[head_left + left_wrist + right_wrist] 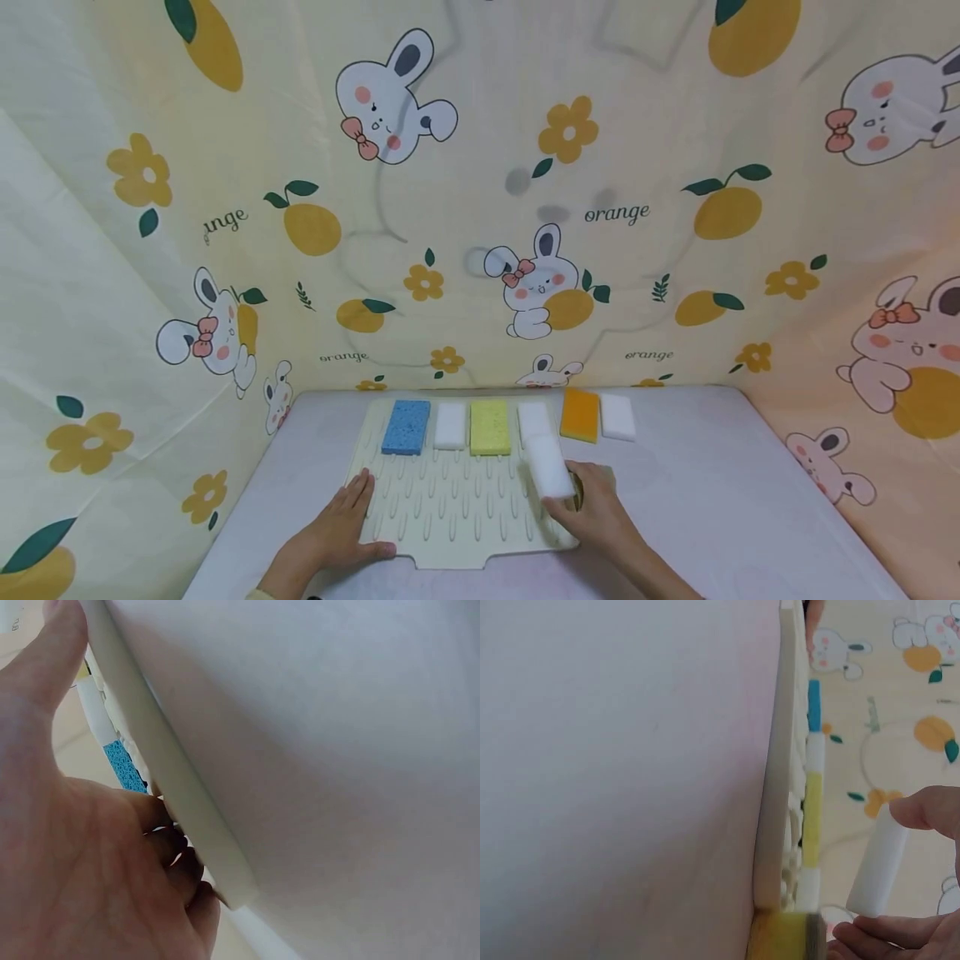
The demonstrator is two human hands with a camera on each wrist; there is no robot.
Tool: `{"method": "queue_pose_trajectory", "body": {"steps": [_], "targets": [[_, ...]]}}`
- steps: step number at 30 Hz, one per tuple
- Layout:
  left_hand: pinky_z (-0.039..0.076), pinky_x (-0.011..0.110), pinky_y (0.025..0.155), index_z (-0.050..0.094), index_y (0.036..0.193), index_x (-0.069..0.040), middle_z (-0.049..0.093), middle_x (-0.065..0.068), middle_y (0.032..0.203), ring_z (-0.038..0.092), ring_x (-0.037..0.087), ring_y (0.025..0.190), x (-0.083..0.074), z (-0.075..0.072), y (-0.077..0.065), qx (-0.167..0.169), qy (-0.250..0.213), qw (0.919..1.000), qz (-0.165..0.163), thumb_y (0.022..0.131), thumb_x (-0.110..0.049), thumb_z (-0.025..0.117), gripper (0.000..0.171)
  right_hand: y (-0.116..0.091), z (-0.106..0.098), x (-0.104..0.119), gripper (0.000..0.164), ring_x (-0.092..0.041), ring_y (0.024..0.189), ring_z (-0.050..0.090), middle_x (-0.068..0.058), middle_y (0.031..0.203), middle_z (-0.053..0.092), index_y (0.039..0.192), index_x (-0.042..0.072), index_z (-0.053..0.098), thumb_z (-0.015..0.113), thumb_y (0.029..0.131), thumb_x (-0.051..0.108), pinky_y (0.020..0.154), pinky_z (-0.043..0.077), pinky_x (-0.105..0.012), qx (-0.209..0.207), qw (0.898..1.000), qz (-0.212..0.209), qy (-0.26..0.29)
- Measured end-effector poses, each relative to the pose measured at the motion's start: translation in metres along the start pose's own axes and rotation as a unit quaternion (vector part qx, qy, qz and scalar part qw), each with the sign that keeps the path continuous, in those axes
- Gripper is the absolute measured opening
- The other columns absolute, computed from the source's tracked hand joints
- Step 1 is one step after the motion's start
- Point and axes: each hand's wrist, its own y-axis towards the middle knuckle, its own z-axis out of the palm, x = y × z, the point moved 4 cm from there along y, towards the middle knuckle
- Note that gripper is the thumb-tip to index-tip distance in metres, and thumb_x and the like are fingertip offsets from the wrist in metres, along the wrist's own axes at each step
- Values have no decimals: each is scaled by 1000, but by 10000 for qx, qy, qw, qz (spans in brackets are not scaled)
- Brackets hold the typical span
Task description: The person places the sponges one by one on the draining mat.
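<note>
Left grip (337,527) round the near-left corner of the tray (448,550), thumb and fingers apart — likely to stop sliding. Right grip (600,510) clamped on a white sponge (550,468) by opposite sides, above the tray's right part, perhaps to leave the broad face free for setting down. Farther back, blue sponge (407,427) and yellow sponge (490,427) in one row on the tray — seemingly for neat spacing; orange sponge (581,414) at or just past its right edge.

A head-worn camera looks forward and down, the cream board (450,557) at six o'clock; low, close wrist views share the blue sponge (406,427), at nine o'clock in the left, two in the right.
</note>
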Motion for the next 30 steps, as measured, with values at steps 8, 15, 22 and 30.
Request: {"method": "queue_pose_trajectory", "body": {"steps": [8, 15, 22, 30], "targets": [[21, 58, 132, 24, 166, 9, 18, 28, 176, 18, 43, 164, 4, 3, 1, 19, 7, 10000, -92, 81, -76, 78, 132, 0, 14, 16, 73, -39, 128, 61, -20, 137, 66, 139, -2, 64, 93, 85, 37, 109, 51, -61, 176, 9997, 0, 195], [22, 58, 132, 25, 166, 9, 18, 27, 176, 18, 43, 164, 6, 4, 1, 2, -9, 10000, -91, 80, -76, 79, 132, 5, 28, 29, 71, -29, 114, 64, -12, 129, 68, 138, 2, 66, 92, 85, 42, 97, 57, -53, 369, 9990, -118, 243], [21, 59, 132, 23, 166, 9, 17, 28, 176, 18, 43, 164, 7, 4, 2, 56, -39, 9999, -118, 80, -77, 79, 134, 6, 43, 45, 69, -29, 114, 66, -11, 127, 68, 136, 1, 66, 92, 85, 41, 96, 58, -51, 609, 9961, -512, 370], [22, 58, 132, 24, 166, 9, 17, 27, 176, 18, 42, 164, 7, 3, 3, 59, 27, 9999, -113, 80, -77, 79, 134, 13, 58, 61, 66, -28, 113, 63, -13, 128, 66, 135, 0, 65, 90, 88, 39, 92, 58, -49, 1000, 9903, -784, 569]]}}
